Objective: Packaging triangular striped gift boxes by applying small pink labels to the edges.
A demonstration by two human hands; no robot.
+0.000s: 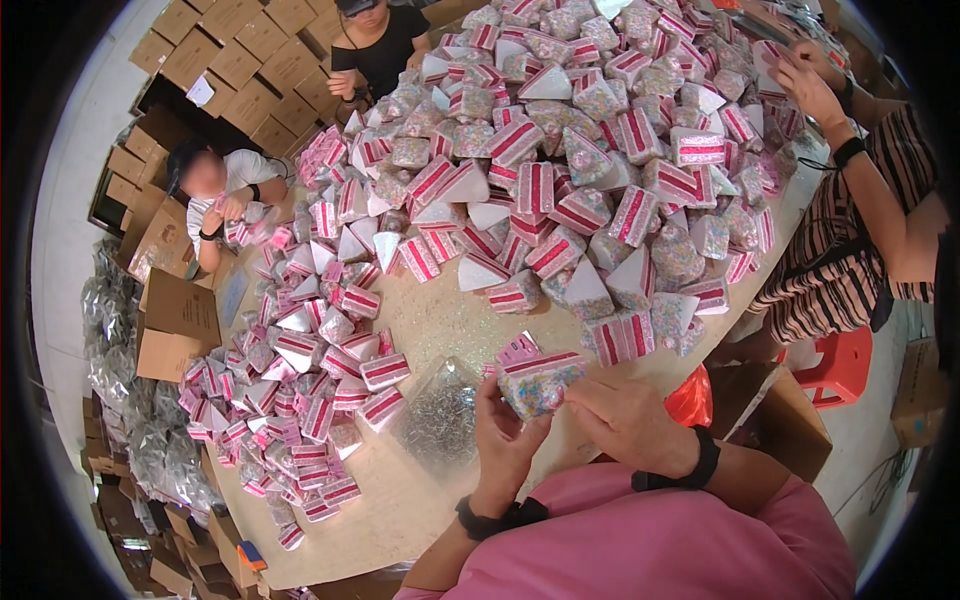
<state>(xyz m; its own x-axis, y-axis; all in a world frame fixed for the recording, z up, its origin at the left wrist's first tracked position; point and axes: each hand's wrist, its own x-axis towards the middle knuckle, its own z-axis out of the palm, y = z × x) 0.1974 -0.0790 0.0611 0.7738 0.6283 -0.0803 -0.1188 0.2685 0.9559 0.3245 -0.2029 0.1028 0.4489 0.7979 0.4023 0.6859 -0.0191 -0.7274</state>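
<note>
My left hand grips a decorative cake slice, which has a pink-and-white striped side and pastel sprinkles. A small pink tag stands up at its far left edge. My right hand is closed in a pinch against the slice's right edge; whatever lies between its fingertips is hidden. Just left of my left hand lies a clear plastic bag of small silvery metal pieces. A great heap of similar cake slices rises beyond my hands, and tagged slices lie piled to the left.
Two people work across the table, and a third, in striped clothing, stands at the right. Cartons and grey bagged goods line the left side. A red stool and an open box stand right.
</note>
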